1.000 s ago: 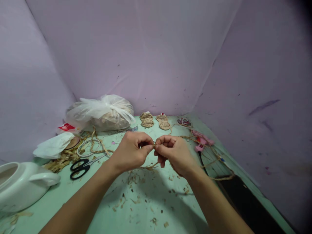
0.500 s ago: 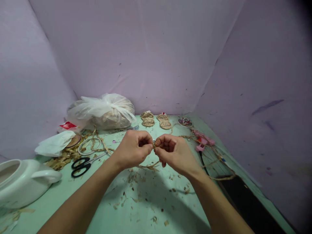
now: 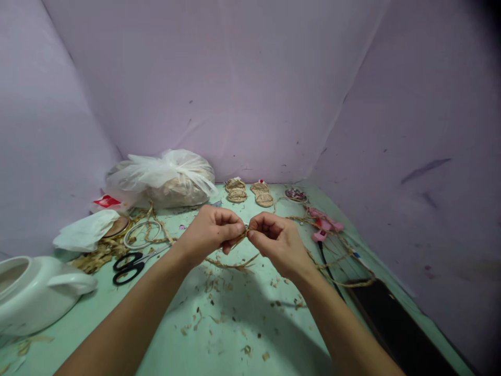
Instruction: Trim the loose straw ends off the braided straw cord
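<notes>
Above the middle of the table, my left hand (image 3: 213, 230) and my right hand (image 3: 277, 237) meet fingertip to fingertip, both closed in a pinch. Between them is a thin strand of dried plant fibre (image 3: 237, 240), mostly covered by the fingers. Just below the hands, a braided fibre cord (image 3: 230, 266) with frayed ends lies on the table; whether it joins the pinched strand I cannot tell. Scissors with black handles (image 3: 131, 265) rest left of my left forearm, their blades pointing toward the hand.
At the back stand a knotted plastic bag (image 3: 172, 180) and two woven sole shapes (image 3: 263, 194). A white ceramic pot (image 3: 39, 300) is at left, near a ring (image 3: 141, 235). On the right are a pink glue gun (image 3: 324, 224), looped cord, beads (image 3: 296, 195) and a dark flat slab (image 3: 395, 324).
My left fingers have shifted their pinch, with the thumb now further over the strand, and more fibre shows below them. The right hand keeps its pinch.
</notes>
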Demonstrator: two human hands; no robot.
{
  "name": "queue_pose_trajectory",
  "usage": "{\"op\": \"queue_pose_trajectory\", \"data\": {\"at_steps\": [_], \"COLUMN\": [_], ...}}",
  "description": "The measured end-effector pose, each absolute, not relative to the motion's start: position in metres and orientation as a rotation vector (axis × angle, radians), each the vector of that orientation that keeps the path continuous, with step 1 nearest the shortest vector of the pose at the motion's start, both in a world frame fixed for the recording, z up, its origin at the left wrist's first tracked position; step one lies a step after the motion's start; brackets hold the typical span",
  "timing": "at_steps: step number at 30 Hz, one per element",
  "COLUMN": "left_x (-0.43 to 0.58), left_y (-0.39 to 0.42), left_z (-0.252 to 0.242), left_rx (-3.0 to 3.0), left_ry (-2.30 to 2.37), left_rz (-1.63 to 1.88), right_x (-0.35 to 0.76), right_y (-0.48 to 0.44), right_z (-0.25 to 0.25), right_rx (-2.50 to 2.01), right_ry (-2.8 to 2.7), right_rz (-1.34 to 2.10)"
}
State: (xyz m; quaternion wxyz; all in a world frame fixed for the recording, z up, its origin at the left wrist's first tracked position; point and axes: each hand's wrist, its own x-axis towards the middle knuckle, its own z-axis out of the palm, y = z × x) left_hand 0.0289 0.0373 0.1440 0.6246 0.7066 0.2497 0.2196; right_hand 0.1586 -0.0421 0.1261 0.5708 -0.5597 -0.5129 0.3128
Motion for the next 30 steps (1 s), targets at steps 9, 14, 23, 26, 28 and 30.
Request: {"op": "queue_pose_trajectory", "data": {"at_steps": [9, 14, 23, 26, 28, 30], "left_x": [0.03, 0.028, 0.018, 0.02, 0.024, 0.027], "left_y": [0.04, 0.037, 0.035, 0.035, 0.034, 0.033], "left_z": [0.14, 0.148, 0.154, 0.153, 0.152, 0.151], "left_rx": [1.331, 1.581, 2.032, 2.006, 1.983, 1.942], "left_ry": [0.618, 0.625, 0.557, 0.58, 0.632, 0.684], "left_rz": [0.392, 0.42, 0.321, 0.336, 0.396, 0.462], "right_x": [0.158, 0.159, 0.163, 0.164, 0.163, 0.163], "right_y": [-0.042, -0.041, -0.044, -0.045, -0.045, -0.044], "right_z": [0.124, 0.123, 0.124, 0.124, 0.123, 0.121], "right_rx": [-1.198, -1.189, -1.205, -1.184, -1.16, -1.126], "right_ry": [-1.162, -1.15, -1.2, -1.212, -1.191, -1.166], "right_rz": [0.836, 0.891, 1.167, 1.172, 1.137, 1.106]}}
